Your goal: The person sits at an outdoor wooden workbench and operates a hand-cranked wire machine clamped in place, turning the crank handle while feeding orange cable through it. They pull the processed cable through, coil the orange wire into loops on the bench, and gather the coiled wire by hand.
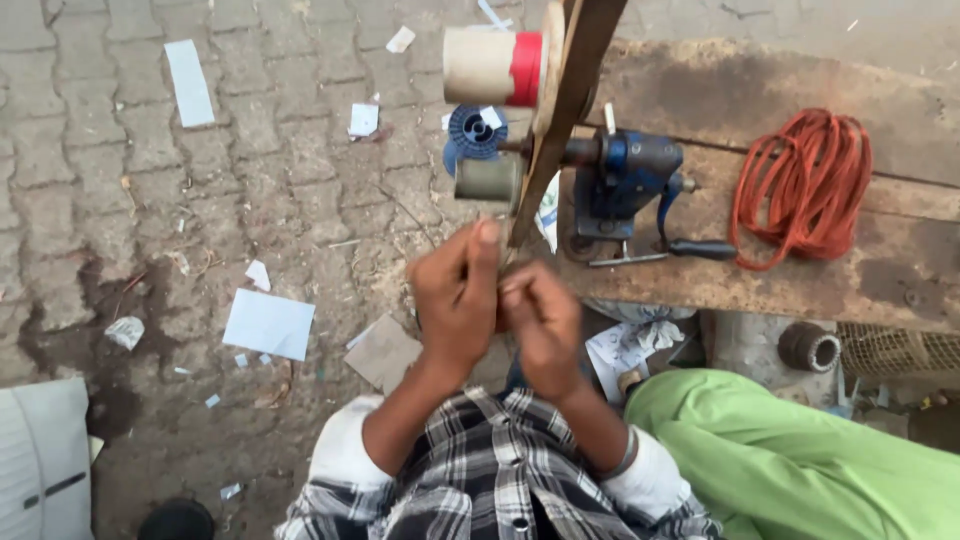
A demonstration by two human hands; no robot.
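I see my left hand (455, 295) and right hand (540, 318) pinched together on something too fine to make out, close under the blue winder (625, 175) clamped on the bench (780, 90).

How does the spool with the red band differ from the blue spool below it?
The spool with the red band is larger, mostly tan cardboard, and seen from its side; the blue spool is smaller, all blue, and shows its round ribbed end. The tan one sits higher. Both are mounted beside the wooden wheel.
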